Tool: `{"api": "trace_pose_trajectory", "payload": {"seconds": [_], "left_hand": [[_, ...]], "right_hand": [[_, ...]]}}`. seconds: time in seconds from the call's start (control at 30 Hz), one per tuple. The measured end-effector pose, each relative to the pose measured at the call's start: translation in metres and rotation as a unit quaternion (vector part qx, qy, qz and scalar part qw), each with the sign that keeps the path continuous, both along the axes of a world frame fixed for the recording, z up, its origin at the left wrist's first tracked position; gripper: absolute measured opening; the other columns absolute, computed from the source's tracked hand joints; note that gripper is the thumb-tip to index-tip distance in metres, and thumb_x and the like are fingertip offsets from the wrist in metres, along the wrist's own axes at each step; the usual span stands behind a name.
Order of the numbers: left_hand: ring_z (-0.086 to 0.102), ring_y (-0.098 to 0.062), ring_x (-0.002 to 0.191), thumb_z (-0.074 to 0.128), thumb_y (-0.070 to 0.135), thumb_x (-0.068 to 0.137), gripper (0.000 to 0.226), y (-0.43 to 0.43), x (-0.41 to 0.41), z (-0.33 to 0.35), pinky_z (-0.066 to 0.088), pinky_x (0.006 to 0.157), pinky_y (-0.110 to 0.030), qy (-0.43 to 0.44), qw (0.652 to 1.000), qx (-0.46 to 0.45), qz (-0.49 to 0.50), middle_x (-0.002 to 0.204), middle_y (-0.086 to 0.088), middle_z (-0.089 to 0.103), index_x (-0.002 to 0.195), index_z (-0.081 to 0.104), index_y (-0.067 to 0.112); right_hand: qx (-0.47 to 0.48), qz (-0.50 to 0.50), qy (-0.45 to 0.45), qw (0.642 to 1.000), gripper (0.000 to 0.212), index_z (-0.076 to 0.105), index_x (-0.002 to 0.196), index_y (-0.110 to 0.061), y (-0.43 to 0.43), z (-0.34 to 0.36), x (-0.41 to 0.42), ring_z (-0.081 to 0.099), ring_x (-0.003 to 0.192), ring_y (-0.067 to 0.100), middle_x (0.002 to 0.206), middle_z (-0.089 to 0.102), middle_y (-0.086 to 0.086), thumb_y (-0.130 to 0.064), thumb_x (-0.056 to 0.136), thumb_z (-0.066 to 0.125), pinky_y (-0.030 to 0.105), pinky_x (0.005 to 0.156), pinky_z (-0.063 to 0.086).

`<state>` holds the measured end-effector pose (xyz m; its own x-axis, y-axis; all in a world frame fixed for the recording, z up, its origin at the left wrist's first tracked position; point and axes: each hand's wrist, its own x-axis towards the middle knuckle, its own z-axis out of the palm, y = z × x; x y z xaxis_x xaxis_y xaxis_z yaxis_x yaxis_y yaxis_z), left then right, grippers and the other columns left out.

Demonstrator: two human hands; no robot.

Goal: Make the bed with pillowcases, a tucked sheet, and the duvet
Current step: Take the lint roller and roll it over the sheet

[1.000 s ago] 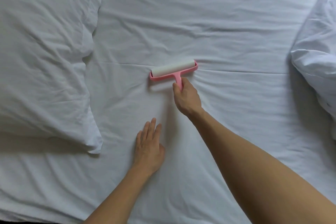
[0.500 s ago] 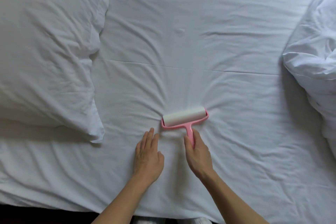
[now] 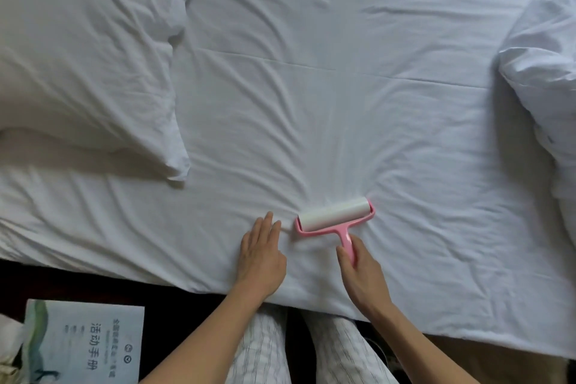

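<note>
The right hand (image 3: 361, 271) grips the pink plastic lint roller (image 3: 335, 218); the left hand (image 3: 261, 256), fingers straight, should hold the white sheet (image 3: 311, 103) flat during slow strokes.

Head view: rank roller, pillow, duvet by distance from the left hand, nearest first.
1. Roller: just right of the left hand, its handle gripped by the right hand.
2. Pillow: up and to the left, its lower corner the closest part.
3. Duvet: bunched at the far right edge.
</note>
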<state>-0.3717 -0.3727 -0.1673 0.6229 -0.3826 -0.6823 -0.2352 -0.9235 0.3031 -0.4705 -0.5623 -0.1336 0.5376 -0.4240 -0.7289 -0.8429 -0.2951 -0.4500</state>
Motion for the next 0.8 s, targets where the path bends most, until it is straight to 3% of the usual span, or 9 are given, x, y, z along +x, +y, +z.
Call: {"api": "trace_pose_trajectory", "payload": {"seconds": [0.23, 0.47, 0.63, 0.8], "left_hand": [[-0.004, -0.02, 0.154, 0.039, 0.018, 0.094, 0.069, 0.002, -0.017, 0.0, 0.007, 0.124, -0.039, 0.002, 1.0, 0.005, -0.006, 0.168, -0.001, -0.004, 0.158, 0.015, 0.017], [-0.006, -0.019, 0.154, 0.039, 0.02, 0.095, 0.069, 0.025, -0.011, -0.005, 0.006, 0.124, -0.039, -0.004, 1.0, 0.009, 0.003, 0.168, -0.001, -0.005, 0.158, 0.014, 0.017], [-0.006, -0.019, 0.154, 0.038, 0.02, 0.094, 0.069, 0.041, -0.003, -0.012, 0.008, 0.124, -0.04, -0.012, 1.0, 0.012, 0.012, 0.168, -0.001, -0.006, 0.158, 0.014, 0.017], [-0.006, -0.018, 0.154, 0.04, 0.02, 0.094, 0.068, 0.048, 0.009, -0.016, 0.008, 0.123, -0.039, -0.023, 1.0, -0.007, 0.02, 0.168, 0.0, -0.006, 0.158, 0.015, 0.017]], "right_hand": [[-0.007, 0.03, -0.005, 1.0, 0.02, 0.053, 0.118, -0.036, -0.005, 0.005, -0.016, 0.06, 0.071, 0.008, 0.077, 0.064, -0.007, -0.044, 0.101, 0.045, 0.03, 0.063, 0.046], [0.008, 0.051, -0.021, 0.998, 0.02, 0.055, 0.119, -0.041, -0.015, 0.004, -0.033, 0.061, 0.07, 0.012, 0.08, 0.066, -0.003, -0.046, 0.101, 0.048, 0.033, 0.07, 0.051], [0.001, 0.075, -0.026, 0.997, 0.014, 0.048, 0.114, -0.045, -0.007, -0.001, -0.001, 0.062, 0.07, 0.017, 0.08, 0.066, 0.0, -0.048, 0.102, 0.043, 0.034, 0.066, 0.05], [-0.031, 0.078, -0.056, 0.995, 0.015, 0.053, 0.11, -0.033, -0.006, -0.013, 0.057, 0.058, 0.075, 0.017, 0.086, 0.065, -0.003, -0.042, 0.102, 0.043, 0.038, 0.067, 0.045]]}}
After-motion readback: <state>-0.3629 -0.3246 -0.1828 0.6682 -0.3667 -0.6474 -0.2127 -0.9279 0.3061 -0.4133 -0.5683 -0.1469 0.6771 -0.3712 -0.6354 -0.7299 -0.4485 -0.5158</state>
